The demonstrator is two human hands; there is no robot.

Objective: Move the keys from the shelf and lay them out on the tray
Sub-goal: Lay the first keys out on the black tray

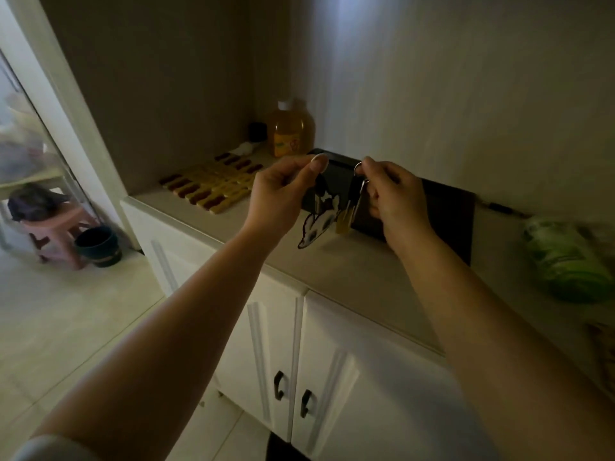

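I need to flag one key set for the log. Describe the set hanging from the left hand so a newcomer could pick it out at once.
Start at the beige countertop above the white cabinet doors, where both hands are raised in front of a dark tray. The left hand pinches a black-headed key set. Unlike the right hand's bunch with a yellow tag, it dangles a white cartoon-animal charm.

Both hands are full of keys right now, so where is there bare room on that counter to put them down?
Bare patches: the front strip of the counter below the dark tray, and the stretch between the wooden mat and the tray's left end. The back corner is crowded by the juice bottle; the far right by a green bundle. The tray's right half shows bare.
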